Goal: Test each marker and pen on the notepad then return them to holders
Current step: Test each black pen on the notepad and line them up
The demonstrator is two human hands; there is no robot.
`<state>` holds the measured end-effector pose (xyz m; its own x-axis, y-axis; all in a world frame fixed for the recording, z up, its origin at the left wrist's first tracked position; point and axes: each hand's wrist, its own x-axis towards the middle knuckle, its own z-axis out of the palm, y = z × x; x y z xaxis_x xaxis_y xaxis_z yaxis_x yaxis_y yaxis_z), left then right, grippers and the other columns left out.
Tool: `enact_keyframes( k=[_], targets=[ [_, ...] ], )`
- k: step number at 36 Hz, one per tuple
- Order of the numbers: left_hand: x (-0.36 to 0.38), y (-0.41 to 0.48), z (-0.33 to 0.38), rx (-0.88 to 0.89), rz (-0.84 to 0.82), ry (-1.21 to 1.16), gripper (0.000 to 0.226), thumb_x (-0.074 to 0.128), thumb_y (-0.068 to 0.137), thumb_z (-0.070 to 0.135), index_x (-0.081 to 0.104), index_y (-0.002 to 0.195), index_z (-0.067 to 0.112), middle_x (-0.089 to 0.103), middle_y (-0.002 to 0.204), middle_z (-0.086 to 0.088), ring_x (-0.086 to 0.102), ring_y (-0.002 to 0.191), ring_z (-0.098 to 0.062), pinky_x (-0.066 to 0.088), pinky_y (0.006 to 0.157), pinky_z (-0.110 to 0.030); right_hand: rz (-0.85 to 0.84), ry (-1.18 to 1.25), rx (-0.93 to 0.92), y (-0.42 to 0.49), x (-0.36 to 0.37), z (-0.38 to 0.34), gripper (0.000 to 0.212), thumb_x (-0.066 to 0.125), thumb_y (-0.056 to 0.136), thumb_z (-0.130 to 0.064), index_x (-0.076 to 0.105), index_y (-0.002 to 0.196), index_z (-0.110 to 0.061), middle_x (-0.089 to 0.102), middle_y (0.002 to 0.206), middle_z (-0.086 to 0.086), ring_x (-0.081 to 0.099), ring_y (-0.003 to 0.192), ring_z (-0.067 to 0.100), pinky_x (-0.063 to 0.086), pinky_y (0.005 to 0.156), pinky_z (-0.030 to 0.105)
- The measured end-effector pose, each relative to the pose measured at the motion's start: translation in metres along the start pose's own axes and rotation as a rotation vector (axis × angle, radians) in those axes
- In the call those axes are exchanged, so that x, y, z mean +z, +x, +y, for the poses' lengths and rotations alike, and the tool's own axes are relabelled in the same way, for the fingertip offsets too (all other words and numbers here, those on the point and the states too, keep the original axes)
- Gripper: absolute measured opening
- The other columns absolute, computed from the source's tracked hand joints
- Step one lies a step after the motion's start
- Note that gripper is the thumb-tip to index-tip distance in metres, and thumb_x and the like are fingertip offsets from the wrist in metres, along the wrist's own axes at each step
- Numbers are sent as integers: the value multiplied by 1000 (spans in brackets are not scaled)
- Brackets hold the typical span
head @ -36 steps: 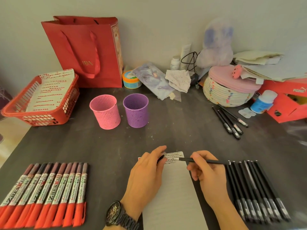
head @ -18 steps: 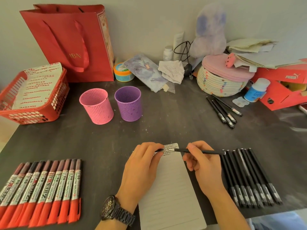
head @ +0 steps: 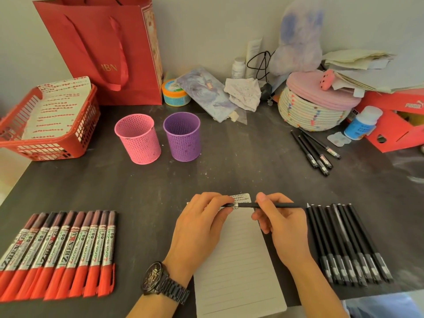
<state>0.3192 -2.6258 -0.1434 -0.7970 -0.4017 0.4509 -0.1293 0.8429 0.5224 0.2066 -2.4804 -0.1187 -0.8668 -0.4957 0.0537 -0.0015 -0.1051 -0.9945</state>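
A lined white notepad (head: 238, 260) lies at the table's near edge, with small scribbles at its top. My right hand (head: 282, 223) grips a thin black pen (head: 293, 205) held level above the pad's top, tip pointing left. My left hand (head: 199, 228) pinches the pen's black cap (head: 228, 205), which meets the pen's tip. A row of several red-capped markers (head: 62, 253) lies at the near left. Several black pens (head: 348, 244) lie in a row at the near right. The pink holder (head: 138, 138) and purple holder (head: 182, 136) stand upright and side by side further back.
Several more black pens (head: 314, 150) lie at the back right beside a woven basket (head: 312, 111). A red mesh basket (head: 50, 125) with paper sits at the far left, a red gift bag (head: 107, 49) behind it. An orange box (head: 394, 125) and a small bottle (head: 362, 122) stand at the right.
The pen tip lifted off the scribbles and my two hands came together, so the cap in my left hand now meets the tip. My head shifted slightly.
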Motion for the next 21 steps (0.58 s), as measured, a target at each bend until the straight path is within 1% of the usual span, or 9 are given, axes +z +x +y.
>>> enact_keyframes(
  k=[4, 8, 12, 14, 17, 19, 21],
  targets=[
    [1, 0, 0, 15, 2, 8, 21, 48, 100, 38, 58, 118, 34, 58, 112, 18, 52, 97, -3, 51, 73, -25, 1, -43, -14, 0, 1, 0, 28, 66, 87, -31, 71, 82, -4, 70, 63, 11, 52, 43, 13, 43, 44, 19],
    [0, 0, 0, 18, 5, 8, 21, 47, 100, 40, 56, 118, 36, 56, 113, 20, 52, 97, -2, 50, 75, -23, -1, -64, -20, 0, 1, -1, 28, 67, 86, -33, 71, 81, -5, 70, 64, 12, 53, 43, 12, 44, 45, 18],
    [-1, 0, 2, 33, 16, 1, 22, 49, 100, 39, 60, 117, 32, 58, 112, 18, 52, 96, -3, 50, 75, -23, -12, -81, -23, 0, 1, 0, 26, 67, 87, -31, 71, 82, -6, 70, 64, 10, 54, 44, 12, 44, 45, 18],
    [-1, 0, 3, 41, 20, -1, 22, 50, 99, 39, 62, 117, 30, 60, 111, 17, 53, 96, -5, 51, 74, -25, -16, -98, -27, 0, 1, 1, 25, 68, 87, -33, 72, 82, -9, 71, 65, 9, 55, 45, 12, 44, 45, 18],
    [-1, 0, 4, 52, 28, -13, 23, 53, 99, 38, 65, 115, 28, 62, 110, 15, 56, 95, -7, 51, 76, -27, -35, -121, -25, 0, 1, 2, 21, 72, 89, -36, 73, 80, -17, 71, 65, 9, 56, 46, 12, 44, 46, 19],
    [-1, 0, 5, 71, 35, -17, 24, 55, 99, 37, 69, 114, 25, 65, 109, 13, 58, 95, -9, 51, 76, -27, -57, -150, -25, 0, 2, 3, 16, 73, 88, -37, 73, 79, -23, 72, 65, 7, 57, 47, 11, 45, 47, 19],
    [-1, -1, 5, 93, 45, -21, 24, 57, 98, 34, 72, 112, 21, 67, 107, 10, 60, 94, -12, 51, 77, -29, -74, -168, -25, 0, 4, 2, 12, 73, 86, -36, 74, 80, -26, 73, 65, 6, 59, 48, 10, 45, 48, 17]
  ],
)
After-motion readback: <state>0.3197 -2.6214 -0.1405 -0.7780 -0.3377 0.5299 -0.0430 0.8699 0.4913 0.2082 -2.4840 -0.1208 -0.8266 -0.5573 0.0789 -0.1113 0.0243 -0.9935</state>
